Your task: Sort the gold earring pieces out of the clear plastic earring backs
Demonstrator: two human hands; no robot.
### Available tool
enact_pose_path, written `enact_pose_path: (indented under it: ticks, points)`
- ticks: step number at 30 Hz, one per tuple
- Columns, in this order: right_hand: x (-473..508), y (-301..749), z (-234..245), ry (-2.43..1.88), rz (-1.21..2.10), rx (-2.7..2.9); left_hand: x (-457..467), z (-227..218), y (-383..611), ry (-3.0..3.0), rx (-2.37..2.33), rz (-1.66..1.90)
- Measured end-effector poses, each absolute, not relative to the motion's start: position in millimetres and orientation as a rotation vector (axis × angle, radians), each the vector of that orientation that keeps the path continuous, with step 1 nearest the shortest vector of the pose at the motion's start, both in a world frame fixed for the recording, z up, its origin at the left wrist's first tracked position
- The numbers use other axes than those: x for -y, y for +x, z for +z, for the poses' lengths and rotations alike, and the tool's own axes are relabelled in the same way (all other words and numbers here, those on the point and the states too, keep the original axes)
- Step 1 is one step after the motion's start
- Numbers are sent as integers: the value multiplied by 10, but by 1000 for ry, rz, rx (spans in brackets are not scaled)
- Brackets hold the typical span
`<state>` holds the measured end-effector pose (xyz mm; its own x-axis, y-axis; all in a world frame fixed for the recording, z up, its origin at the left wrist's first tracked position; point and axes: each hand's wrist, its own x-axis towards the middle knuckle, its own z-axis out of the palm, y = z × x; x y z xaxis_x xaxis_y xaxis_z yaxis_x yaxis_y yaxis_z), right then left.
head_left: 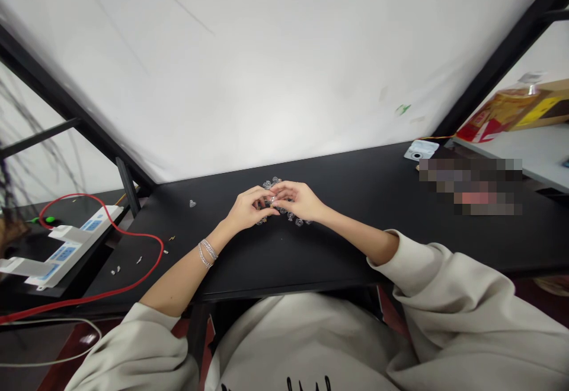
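My left hand (248,208) and my right hand (303,200) meet over the middle of the black table, fingertips almost touching. Both are closed in a pinch around a small clear piece (272,200), mostly hidden by the fingers. Clear, round, flower-like pieces (299,222) lie under and beside my right hand. More of these clear pieces (267,184) show just beyond the fingertips. Whether they are joined in one string I cannot tell. A silvery bracelet (207,253) circles my left wrist.
One small clear piece (192,204) lies apart on the left of the table (355,249). A red cable (146,275) crosses the left side, near a white power strip (75,249) and several tiny bits. A white box-like device (421,150) and a blurred-out patch are at right.
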<state>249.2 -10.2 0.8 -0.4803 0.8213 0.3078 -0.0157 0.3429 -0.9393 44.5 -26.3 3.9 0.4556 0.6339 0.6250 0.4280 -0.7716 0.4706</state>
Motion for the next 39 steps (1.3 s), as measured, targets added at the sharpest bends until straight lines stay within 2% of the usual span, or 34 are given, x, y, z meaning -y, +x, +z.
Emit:
enact_pose_path:
  ticks: [39]
  points:
    - [144,2466,51,-688,1323,1717,341,96,470,2535,-849,1217]
